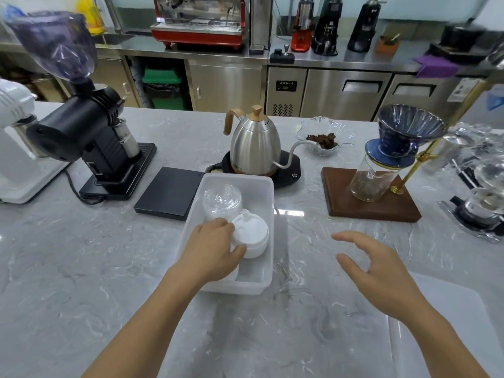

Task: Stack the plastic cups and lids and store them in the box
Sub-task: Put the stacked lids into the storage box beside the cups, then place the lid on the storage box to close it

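A translucent white plastic box (261, 184) sits on the marble counter straight ahead of me. Inside it, toward the far end, lies a stack of clear plastic cups (222, 199). Nearer to me in the box is a stack of white lids (252, 234). My left hand (211, 251) reaches into the box and grips that lid stack, fingers over its far side and thumb on its near side. My right hand (375, 264) hovers over the counter to the right of the box, fingers spread and loosely bent, holding nothing.
Behind the box stands a steel gooseneck kettle (255, 143) on a black base, with a flat black scale (170, 192) to its left and a black grinder (90, 135) beyond. A pour-over stand on a wooden board (373, 203) is at right. A translucent lid (447, 323) lies at near right.
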`<state>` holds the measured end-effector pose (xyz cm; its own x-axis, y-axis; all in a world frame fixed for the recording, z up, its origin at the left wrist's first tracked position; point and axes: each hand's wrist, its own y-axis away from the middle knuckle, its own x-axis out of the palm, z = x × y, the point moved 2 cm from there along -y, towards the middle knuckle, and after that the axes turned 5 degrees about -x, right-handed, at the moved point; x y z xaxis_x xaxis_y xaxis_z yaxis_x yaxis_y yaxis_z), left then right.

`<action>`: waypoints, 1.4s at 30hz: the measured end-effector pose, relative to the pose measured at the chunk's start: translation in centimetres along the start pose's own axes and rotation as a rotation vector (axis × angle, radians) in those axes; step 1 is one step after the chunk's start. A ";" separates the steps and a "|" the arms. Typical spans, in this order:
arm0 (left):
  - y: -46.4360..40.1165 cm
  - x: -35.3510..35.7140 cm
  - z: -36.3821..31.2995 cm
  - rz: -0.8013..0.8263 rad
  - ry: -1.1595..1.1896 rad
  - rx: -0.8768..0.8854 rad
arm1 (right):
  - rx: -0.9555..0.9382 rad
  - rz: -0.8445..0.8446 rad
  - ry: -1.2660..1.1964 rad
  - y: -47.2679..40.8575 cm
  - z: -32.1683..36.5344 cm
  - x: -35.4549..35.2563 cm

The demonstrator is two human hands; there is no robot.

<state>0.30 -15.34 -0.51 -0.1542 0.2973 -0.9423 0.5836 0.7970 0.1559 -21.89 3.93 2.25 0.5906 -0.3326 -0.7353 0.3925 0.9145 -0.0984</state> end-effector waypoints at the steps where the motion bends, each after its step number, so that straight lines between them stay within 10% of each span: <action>1: 0.1 -0.1 -0.1 -0.048 0.054 -0.002 | 0.024 -0.038 -0.028 0.8 -0.5 -0.6; 9: 3.9 -2.1 -7.2 -0.433 0.631 0.129 | 0.317 -0.221 -0.053 6.9 -5.5 -4.9; 24: 6.7 9.6 -20.2 0.322 0.787 0.156 | 0.676 -0.350 0.036 17.3 -11.4 -8.6; 42: 9.3 13.3 -24.2 0.346 0.922 -0.038 | 0.773 -0.317 -0.093 20.1 -11.9 -6.7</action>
<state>-15.62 8.69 -4.46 -0.5504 0.7983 -0.2446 0.6904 0.5999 0.4043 -26.34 27.31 -2.75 0.4136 -0.5959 -0.6883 0.9020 0.3707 0.2211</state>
